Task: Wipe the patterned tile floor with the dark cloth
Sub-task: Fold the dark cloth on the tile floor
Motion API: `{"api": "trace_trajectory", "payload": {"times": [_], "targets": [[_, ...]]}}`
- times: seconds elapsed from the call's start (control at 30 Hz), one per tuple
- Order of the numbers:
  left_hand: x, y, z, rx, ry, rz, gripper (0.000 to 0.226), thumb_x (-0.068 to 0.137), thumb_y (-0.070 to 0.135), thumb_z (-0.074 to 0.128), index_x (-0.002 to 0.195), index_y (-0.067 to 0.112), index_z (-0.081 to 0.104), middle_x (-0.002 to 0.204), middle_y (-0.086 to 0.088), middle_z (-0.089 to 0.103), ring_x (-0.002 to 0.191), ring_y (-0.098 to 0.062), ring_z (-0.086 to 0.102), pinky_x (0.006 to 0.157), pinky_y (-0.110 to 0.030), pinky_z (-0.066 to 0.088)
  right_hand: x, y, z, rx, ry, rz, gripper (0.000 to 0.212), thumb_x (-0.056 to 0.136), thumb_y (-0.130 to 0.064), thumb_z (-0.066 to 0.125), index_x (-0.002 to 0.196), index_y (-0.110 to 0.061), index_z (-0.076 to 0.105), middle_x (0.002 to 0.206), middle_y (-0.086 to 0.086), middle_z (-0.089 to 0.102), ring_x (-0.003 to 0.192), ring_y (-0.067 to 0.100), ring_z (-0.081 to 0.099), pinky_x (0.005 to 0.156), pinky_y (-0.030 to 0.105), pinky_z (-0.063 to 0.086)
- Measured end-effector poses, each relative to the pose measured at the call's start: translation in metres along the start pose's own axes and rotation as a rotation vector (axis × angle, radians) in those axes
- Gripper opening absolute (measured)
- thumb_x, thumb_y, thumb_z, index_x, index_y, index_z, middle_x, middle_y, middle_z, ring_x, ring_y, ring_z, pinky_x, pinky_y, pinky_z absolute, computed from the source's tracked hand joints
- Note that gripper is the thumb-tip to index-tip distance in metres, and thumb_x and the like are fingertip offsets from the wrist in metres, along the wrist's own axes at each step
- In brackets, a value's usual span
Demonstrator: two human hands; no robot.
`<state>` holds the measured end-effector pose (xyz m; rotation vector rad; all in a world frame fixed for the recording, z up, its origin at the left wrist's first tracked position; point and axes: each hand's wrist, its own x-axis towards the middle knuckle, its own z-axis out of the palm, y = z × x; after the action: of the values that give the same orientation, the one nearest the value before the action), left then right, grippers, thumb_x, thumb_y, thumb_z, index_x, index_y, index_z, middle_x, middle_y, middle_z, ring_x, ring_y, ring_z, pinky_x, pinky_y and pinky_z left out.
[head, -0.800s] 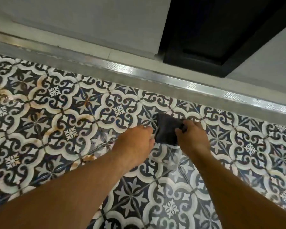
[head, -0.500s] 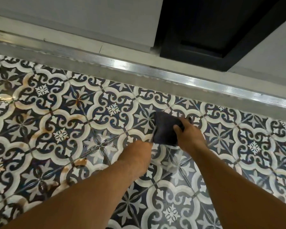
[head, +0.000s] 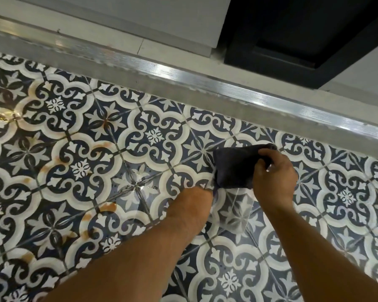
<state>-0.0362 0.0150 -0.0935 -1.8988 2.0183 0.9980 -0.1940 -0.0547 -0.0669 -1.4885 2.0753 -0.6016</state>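
A dark cloth (head: 234, 168) is stretched just above the blue-and-white patterned tile floor (head: 79, 166). My right hand (head: 275, 173) pinches its far right corner with curled fingers. My left hand (head: 192, 205) holds the cloth's near left corner; its fingers are hidden under the back of the hand. Brown stains and wet patches mark the tiles to the left of my hands.
A ribbed metal threshold strip (head: 183, 77) runs diagonally along the far edge of the tiles. Behind it are a grey wall (head: 118, 16) and a black door frame (head: 292, 40).
Both hands stayed at the cloth's corners. My left hand drew back toward me, and the cloth now hangs more spread between the hands. The view shifted left.
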Motion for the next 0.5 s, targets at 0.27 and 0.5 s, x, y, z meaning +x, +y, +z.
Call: {"api": "trace_trajectory", "payload": {"times": [0.27,0.5], "targets": [[-0.01,-0.002,-0.005,-0.116,0.058,0.079,0.041,0.102,0.025,0.042,0.143,0.025,0.042,0.125,-0.01,0.058,0.109,-0.03,0.059,0.091,-0.039,0.052,-0.032,-0.047,-0.024,0.307,0.048,-0.09,0.034,0.09,-0.008,0.056,0.095,-0.041,0.06,0.103,-0.011,0.058,0.096,0.019,0.06,0.077,0.053,0.055],[-0.039,-0.062,-0.035,-0.218,0.268,-0.009,0.036,0.101,0.041,0.037,0.129,0.027,0.054,0.119,0.003,0.062,0.1,-0.017,0.062,0.087,-0.034,0.053,-0.026,-0.099,-0.027,0.393,-0.035,-0.12,0.034,0.092,-0.005,0.05,0.104,-0.034,0.064,0.105,-0.012,0.062,0.096,0.012,0.062,0.081,0.042,0.057]]}}
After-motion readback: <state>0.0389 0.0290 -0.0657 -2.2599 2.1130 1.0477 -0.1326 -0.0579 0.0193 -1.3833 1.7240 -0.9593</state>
